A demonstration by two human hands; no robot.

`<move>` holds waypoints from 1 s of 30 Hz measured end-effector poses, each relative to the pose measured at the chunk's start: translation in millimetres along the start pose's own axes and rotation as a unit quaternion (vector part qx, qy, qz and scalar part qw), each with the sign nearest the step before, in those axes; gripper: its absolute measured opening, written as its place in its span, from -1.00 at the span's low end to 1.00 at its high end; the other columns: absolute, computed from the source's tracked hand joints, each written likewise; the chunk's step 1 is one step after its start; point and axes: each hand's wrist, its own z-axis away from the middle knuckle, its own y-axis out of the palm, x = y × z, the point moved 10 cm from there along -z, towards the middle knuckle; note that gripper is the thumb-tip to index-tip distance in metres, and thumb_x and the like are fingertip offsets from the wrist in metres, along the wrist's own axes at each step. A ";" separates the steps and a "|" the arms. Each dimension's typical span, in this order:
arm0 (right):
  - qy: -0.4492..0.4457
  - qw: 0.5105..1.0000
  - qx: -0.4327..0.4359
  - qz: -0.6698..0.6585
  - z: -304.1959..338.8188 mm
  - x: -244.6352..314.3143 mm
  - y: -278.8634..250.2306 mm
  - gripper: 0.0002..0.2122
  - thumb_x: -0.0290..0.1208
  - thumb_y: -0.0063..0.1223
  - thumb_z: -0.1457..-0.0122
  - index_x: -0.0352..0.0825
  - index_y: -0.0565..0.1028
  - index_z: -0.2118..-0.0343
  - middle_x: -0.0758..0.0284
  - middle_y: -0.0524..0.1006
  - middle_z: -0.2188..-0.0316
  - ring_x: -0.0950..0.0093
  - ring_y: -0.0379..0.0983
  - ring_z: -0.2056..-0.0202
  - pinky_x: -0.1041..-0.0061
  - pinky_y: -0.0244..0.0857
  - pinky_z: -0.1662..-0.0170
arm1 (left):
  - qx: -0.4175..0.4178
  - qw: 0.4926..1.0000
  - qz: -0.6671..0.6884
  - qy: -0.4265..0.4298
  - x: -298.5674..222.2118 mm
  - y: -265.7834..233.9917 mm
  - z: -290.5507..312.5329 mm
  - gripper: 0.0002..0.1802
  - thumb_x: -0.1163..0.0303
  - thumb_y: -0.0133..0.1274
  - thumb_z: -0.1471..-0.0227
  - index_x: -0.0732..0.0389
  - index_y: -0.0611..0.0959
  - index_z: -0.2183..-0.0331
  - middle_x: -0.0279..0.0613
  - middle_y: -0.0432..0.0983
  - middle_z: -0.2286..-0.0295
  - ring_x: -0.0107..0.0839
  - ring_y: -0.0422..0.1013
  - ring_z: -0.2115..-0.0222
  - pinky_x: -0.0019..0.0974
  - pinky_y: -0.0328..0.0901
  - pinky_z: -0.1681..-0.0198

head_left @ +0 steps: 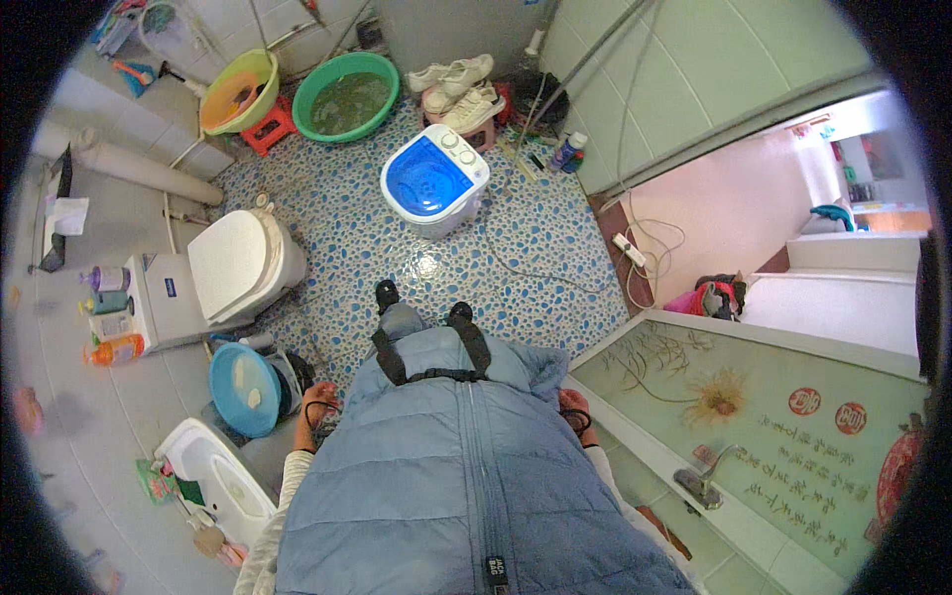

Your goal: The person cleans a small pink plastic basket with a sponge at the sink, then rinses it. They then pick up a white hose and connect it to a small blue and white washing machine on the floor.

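Both arms hang beside my padded blue-grey jacket (416,496). My left hand (323,395), with a dark strap round its wrist, is nearest to a light-blue basin (230,405). On the other side, my right hand (573,401) is partly covered by the jacket, close to the glass door's frame. The fingers of both hands are too small and foreshortened to make out. Ahead on the pebble-patterned floor (347,213) stands a small white washing machine (436,220) with a blue see-through lid (424,183) and dials.
A white toilet (230,263) and a washbasin (213,486) line the left. Yellow (230,119) and green tubs (387,114) stand at the back, near shoes (466,74) on a stool. A cable runs to a power strip (629,250) by the doorway; the glass door (754,476) is at right.
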 end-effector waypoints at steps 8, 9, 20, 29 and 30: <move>-0.023 1.000 -0.002 -0.013 3.0 -6.6 7.3 -0.78 -0.32 0.04 -0.19 -0.39 0.44 0.23 0.32 0.49 0.53 0.49 0.44 0.51 0.46 0.35 0.44 | -0.007 0.992 -0.117 0.051 -25.9 6.2 9.4 -0.76 0.26 0.04 -0.12 0.16 0.55 0.20 -0.24 0.48 0.60 -0.35 0.44 0.63 -0.33 0.33 0.63; -0.016 1.000 -0.013 -0.019 -0.2 -12.1 4.4 -0.79 -0.33 0.03 -0.19 -0.38 0.44 0.24 0.33 0.49 0.54 0.49 0.43 0.52 0.47 0.33 0.45 | -0.013 0.993 -0.114 0.043 -28.0 7.0 10.1 -0.77 0.27 0.04 -0.11 0.16 0.55 0.21 -0.23 0.48 0.60 -0.35 0.45 0.63 -0.34 0.33 0.63; 0.018 0.999 -0.033 -0.036 16.5 -9.0 20.6 -0.78 -0.31 0.05 -0.20 -0.37 0.43 0.21 0.31 0.50 0.50 0.50 0.45 0.51 0.47 0.41 0.38 | -0.005 0.959 -0.264 0.099 -52.6 9.0 10.3 -0.78 0.30 0.02 -0.13 0.21 0.55 0.21 -0.20 0.47 0.56 -0.31 0.44 0.62 -0.28 0.33 0.60; -0.037 0.998 0.033 -0.043 -13.6 -47.5 9.6 -0.77 -0.34 0.10 -0.16 -0.39 0.44 0.21 0.30 0.51 0.49 0.48 0.47 0.47 0.45 0.42 0.39 | -0.020 0.998 -0.052 0.013 -30.7 -0.3 0.0 -0.81 0.30 0.01 -0.14 0.21 0.57 0.30 -0.23 0.45 0.64 -0.38 0.40 0.68 -0.36 0.31 0.64; -0.037 0.998 0.026 -0.051 -22.2 -56.3 6.9 -0.77 -0.35 0.11 -0.16 -0.39 0.45 0.22 0.30 0.51 0.49 0.49 0.46 0.48 0.46 0.41 0.39 | -0.008 0.998 -0.064 0.018 -29.6 2.2 0.2 -0.83 0.31 0.00 -0.14 0.20 0.57 0.30 -0.24 0.45 0.64 -0.40 0.40 0.67 -0.37 0.31 0.63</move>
